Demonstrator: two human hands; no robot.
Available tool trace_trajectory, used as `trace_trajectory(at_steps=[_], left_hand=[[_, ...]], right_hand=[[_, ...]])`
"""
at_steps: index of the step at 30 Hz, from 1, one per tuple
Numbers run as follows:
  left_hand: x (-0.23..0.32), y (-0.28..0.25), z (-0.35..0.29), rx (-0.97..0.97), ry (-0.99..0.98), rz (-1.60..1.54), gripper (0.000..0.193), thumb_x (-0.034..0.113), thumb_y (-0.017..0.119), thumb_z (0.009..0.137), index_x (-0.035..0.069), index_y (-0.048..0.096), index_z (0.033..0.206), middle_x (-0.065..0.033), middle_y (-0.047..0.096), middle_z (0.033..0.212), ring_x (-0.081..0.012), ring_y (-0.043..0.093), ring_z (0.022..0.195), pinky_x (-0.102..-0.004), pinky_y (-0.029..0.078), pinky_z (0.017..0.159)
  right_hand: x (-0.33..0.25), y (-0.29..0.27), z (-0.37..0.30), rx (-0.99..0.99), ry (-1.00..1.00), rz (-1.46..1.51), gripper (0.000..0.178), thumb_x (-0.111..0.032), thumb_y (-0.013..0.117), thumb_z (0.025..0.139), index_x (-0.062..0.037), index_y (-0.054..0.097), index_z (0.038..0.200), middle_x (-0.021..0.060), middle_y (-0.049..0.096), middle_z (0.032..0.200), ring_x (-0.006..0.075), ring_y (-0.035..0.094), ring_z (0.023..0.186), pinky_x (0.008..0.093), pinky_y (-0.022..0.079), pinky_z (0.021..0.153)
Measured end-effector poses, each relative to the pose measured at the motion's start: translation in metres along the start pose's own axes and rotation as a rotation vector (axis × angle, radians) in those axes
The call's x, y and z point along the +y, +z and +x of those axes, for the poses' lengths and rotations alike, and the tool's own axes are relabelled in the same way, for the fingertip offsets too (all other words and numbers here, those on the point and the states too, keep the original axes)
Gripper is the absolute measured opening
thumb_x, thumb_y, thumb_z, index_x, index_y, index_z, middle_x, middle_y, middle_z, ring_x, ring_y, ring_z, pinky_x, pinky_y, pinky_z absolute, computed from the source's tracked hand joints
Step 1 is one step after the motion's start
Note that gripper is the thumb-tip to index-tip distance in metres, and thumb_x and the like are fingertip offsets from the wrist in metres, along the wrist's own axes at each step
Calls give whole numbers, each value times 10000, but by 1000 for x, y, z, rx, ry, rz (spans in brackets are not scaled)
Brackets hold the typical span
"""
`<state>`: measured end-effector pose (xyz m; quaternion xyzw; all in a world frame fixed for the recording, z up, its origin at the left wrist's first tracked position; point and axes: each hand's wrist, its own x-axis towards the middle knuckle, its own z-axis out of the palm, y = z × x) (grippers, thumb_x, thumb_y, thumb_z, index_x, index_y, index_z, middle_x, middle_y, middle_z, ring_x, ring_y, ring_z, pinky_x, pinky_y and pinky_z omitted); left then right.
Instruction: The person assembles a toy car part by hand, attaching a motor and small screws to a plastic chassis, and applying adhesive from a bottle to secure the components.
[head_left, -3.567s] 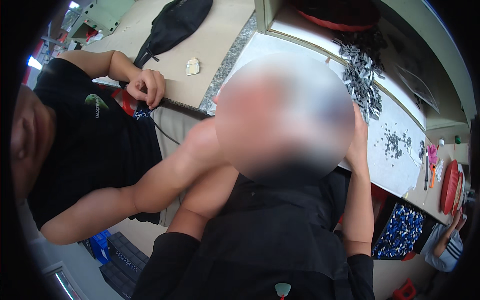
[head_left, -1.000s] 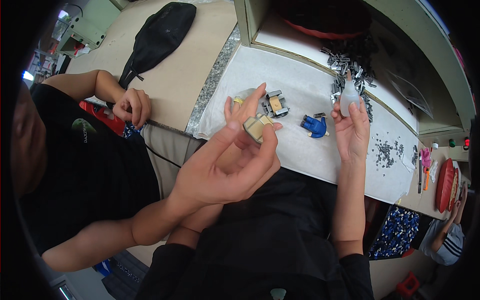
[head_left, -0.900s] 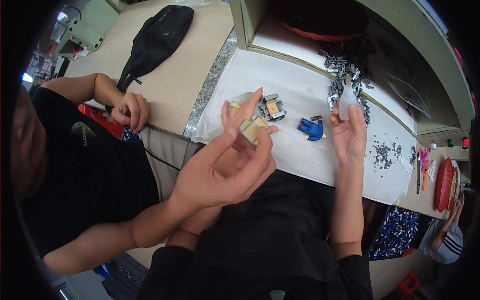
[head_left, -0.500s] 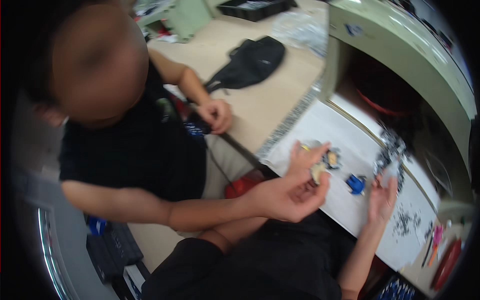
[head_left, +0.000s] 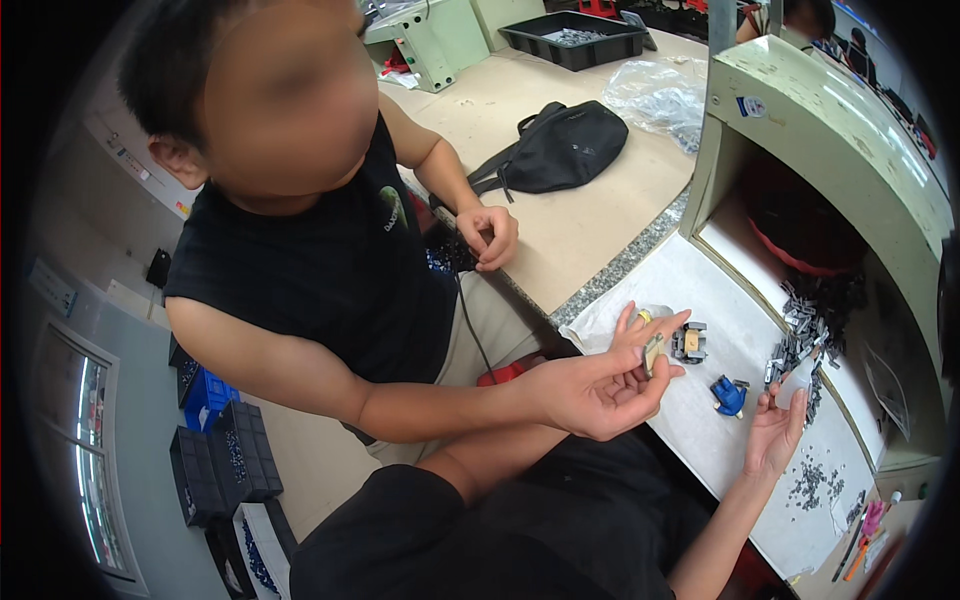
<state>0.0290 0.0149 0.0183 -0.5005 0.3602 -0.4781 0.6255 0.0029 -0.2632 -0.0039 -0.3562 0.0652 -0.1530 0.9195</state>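
Note:
My left hand (head_left: pixel 664 324) reaches over the white work sheet, fingers stretched out, partly hidden behind a co-worker's hand (head_left: pixel 605 395). That hand pinches a small flat tan-and-grey piece (head_left: pixel 652 356) in front of my fingers. A yellow band shows on one of my left fingers. Just beyond them is a small dark grey fixture (head_left: pixel 690 342) with a tan block in its middle. My right hand (head_left: pixel 774 435) is closed around a small translucent bottle (head_left: pixel 799 384) with a narrow tip. Between my hands lies a small blue fixture (head_left: pixel 728 396).
Dark metal parts (head_left: pixel 805 325) are heaped beside my right hand, under a curved green housing (head_left: pixel 840 120). Tiny parts (head_left: pixel 815 485) lie scattered nearer. A black bag (head_left: pixel 565 145) and a black tray (head_left: pixel 575 42) rest on the far table. The co-worker (head_left: pixel 310 290) sits close at left.
The head view has shifted and sharpened, so the scene sits farther right in it. The co-worker still holds the small piece near my left hand; my right hand keeps the bottle.

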Motion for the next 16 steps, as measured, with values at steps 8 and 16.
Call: trace_trajectory(at_steps=[8,16], left_hand=[[38,-3,48,-281,-1189,-2033,732,251,727,672,127,362,1294,-64,549,1139,-230,493,1103,-544,206,994],[44,-2,49,-275,-1177,-2080,743,261,719,679,140,348,1312,-65,556,1128,-211,455,1143,-511,123,1030]], right_hand=[[4,14,3,-17,33,15,301,-144,554,850,-47,467,1121,83,557,960,169,532,794,277,454,674],[2,13,0,-53,42,9,357,-148,564,843,-38,438,1158,84,563,970,176,541,813,288,457,681]])
